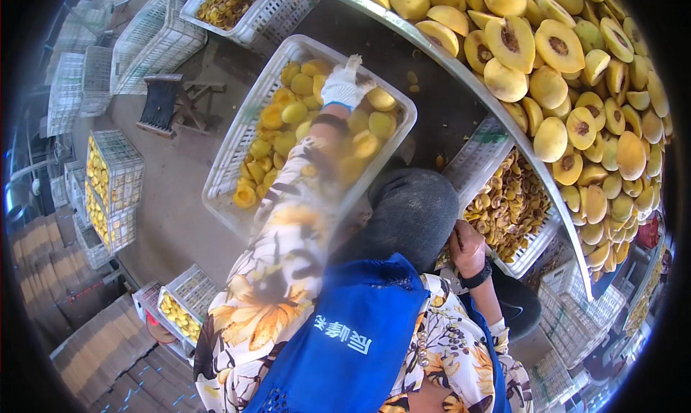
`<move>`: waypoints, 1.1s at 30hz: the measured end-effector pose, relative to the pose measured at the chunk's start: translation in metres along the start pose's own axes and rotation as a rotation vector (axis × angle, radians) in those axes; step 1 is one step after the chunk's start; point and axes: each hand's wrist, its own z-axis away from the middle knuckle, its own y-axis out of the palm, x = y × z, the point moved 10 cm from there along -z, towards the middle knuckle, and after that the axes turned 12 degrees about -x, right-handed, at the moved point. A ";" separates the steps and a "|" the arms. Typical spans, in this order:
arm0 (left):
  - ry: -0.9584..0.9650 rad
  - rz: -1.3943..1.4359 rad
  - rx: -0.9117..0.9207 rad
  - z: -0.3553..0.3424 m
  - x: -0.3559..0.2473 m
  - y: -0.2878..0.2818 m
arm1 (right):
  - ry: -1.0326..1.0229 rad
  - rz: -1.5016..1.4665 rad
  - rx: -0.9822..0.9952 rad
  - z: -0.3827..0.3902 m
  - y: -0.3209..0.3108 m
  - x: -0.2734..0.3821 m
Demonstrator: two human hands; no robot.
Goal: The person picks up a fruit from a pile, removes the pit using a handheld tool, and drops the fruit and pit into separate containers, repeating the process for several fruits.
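My left hand (341, 87), in a white knit glove with a blue cuff, reaches over the far side of a white plastic crate (213, 177). Its thumb and fingers look spread, though partly blurred. Beneath and beside it lie yellow peach halves (294, 112); one peach half (380, 98) is just right of the glove. My bare right hand (468, 247), with a black wristband (476, 277), is curled beside my right knee. Whatever its fingers grip is hidden. Close by it stands a crate of brownish peach scraps (506, 205).
A metal-edged table (468, 89) heaped with cut peaches (551, 89) curves along the right. Another scrap crate (281, 18) stands at the far side. On the left are a small dark stool (160, 103), stacked crates of yellow fruit (129, 182) and white crates (147, 38).
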 end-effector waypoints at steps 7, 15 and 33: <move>0.285 -0.119 -0.678 -0.004 0.026 -0.048 | -0.029 -0.007 -0.025 0.000 -0.008 0.001; 0.369 -0.284 -0.265 -0.050 0.079 0.009 | -0.113 0.009 -0.019 -0.007 -0.023 0.017; 1.266 0.483 -0.362 0.184 -0.367 -0.146 | 0.351 0.490 -1.018 0.031 -0.291 -0.106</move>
